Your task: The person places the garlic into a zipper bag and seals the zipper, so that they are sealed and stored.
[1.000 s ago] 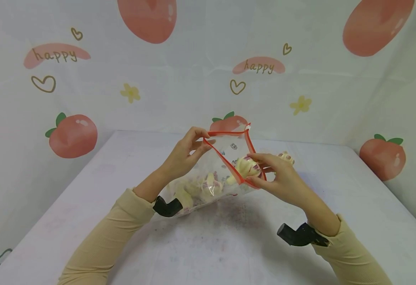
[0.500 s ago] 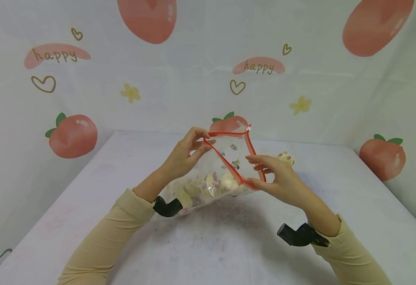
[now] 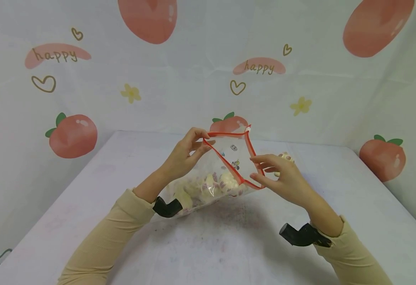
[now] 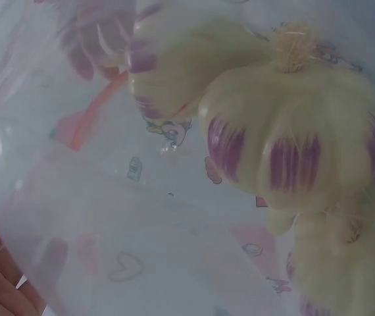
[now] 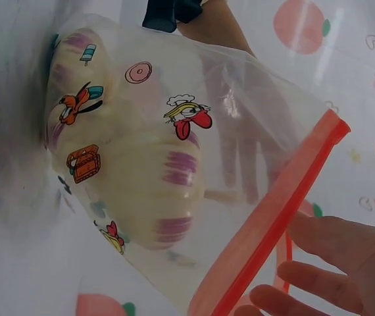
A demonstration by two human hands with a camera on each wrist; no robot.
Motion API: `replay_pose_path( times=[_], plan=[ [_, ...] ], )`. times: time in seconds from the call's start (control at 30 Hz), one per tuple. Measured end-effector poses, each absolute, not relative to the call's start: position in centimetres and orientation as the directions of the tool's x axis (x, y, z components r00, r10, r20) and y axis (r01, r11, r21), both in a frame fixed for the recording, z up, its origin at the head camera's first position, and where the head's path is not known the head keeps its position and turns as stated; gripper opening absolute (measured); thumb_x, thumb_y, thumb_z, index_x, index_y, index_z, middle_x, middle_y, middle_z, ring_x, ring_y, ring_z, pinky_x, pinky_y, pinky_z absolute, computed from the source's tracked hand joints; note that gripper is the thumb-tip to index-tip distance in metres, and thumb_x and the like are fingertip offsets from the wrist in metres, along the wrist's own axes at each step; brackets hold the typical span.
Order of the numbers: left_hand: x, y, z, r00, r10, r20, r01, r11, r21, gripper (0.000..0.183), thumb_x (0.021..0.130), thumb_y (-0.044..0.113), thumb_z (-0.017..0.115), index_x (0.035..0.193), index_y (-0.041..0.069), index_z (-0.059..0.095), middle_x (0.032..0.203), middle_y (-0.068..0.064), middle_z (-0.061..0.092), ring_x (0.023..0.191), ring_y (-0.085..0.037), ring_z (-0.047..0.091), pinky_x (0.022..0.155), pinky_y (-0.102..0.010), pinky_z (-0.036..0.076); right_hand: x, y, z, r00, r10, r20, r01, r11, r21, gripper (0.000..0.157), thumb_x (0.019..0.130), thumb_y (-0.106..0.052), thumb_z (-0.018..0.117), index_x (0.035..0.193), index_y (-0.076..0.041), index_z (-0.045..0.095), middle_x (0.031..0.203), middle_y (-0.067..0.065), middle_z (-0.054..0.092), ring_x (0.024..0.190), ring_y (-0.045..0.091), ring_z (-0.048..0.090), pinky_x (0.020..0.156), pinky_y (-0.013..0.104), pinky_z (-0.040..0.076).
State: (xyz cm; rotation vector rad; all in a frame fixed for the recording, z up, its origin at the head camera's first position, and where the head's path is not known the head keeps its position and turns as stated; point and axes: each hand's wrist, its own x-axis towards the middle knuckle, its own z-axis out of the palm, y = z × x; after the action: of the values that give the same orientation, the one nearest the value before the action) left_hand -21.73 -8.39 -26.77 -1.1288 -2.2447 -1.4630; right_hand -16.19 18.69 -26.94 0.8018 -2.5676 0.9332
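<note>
A clear zip bag (image 3: 226,162) with a red edge and small cartoon prints lies slanted on the table, its mouth spread toward the right. My left hand (image 3: 184,156) pinches one corner of that red edge. Garlic bulbs (image 4: 293,145) with purple streaks fill the lower part of the bag, seen through the film. At the mouth, my right hand (image 3: 284,176) holds nothing; its fingers and thumb are apart beside the red edge, also in the right wrist view. Behind this hand, another garlic bulb (image 3: 286,157) on the table is partly hidden.
A white tabletop (image 3: 201,253) stretches beneath the bag and both arms. Behind it hangs a white cloth (image 3: 186,79) printed with peaches, hearts and flowers. Black camera mounts (image 3: 302,234) sit on both wrists.
A garlic bulb left my right hand and dropped into the bag among the others. The right hand then drew slightly to the right, its thumb coming off the edge. My left hand stayed put.
</note>
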Motion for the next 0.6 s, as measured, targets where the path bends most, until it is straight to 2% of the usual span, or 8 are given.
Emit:
replay_pose_path(
  times=[0.2, 0.33, 0.5, 0.6],
  plan=[
    [-21.7, -8.4, -26.8, -0.677, 0.474, 0.563, 0.705, 0.198, 0.681, 0.021, 0.094, 0.001, 0.05, 0.11, -0.006, 0.04, 0.124, -0.021, 0.051, 0.114, -0.033, 0.06, 0.096, -0.041, 0.048, -16.7, 19.4, -27.0, -0.793, -0.383, 0.474, -0.601, 0.62, -0.504, 0.032, 0.08, -0.008, 0.072, 0.111, -0.005, 0.063, 0.105, 0.01, 0.069, 0.089, 0.022, 0.066, 0.078, 0.038, 0.055],
    [-21.7, -8.4, -26.8, -0.677, 0.473, 0.565, 0.705, 0.194, 0.682, 0.021, 0.094, 0.001, 0.05, 0.11, -0.006, 0.04, 0.123, -0.021, 0.05, 0.114, -0.035, 0.06, 0.096, -0.042, 0.047, -17.1, 20.0, -27.1, -0.805, -0.356, 0.475, -0.581, 0.637, -0.507, 0.029, 0.083, -0.01, 0.069, 0.111, -0.006, 0.064, 0.104, 0.009, 0.069, 0.087, 0.018, 0.067, 0.077, 0.027, 0.055],
    [-21.7, -8.4, -26.8, -0.683, 0.472, 0.558, 0.698, 0.194, 0.69, 0.021, 0.094, 0.001, 0.05, 0.11, -0.005, 0.04, 0.123, -0.021, 0.051, 0.115, -0.033, 0.06, 0.096, -0.04, 0.048, -17.6, 20.9, -27.1, -0.847, -0.314, 0.429, -0.52, 0.658, -0.545, 0.027, 0.087, -0.014, 0.066, 0.113, -0.008, 0.064, 0.108, 0.009, 0.069, 0.087, 0.002, 0.065, 0.076, 0.013, 0.05],
    [-21.8, -8.4, -26.8, -0.682, 0.472, 0.559, 0.699, 0.193, 0.689, 0.021, 0.094, 0.001, 0.05, 0.11, -0.005, 0.04, 0.123, -0.02, 0.051, 0.115, -0.032, 0.06, 0.096, -0.039, 0.048, -18.0, 21.5, -27.2, -0.872, -0.29, 0.395, -0.48, 0.665, -0.572, 0.027, 0.088, -0.016, 0.065, 0.114, -0.007, 0.063, 0.109, 0.011, 0.068, 0.09, 0.007, 0.066, 0.075, 0.013, 0.05]
  ],
)
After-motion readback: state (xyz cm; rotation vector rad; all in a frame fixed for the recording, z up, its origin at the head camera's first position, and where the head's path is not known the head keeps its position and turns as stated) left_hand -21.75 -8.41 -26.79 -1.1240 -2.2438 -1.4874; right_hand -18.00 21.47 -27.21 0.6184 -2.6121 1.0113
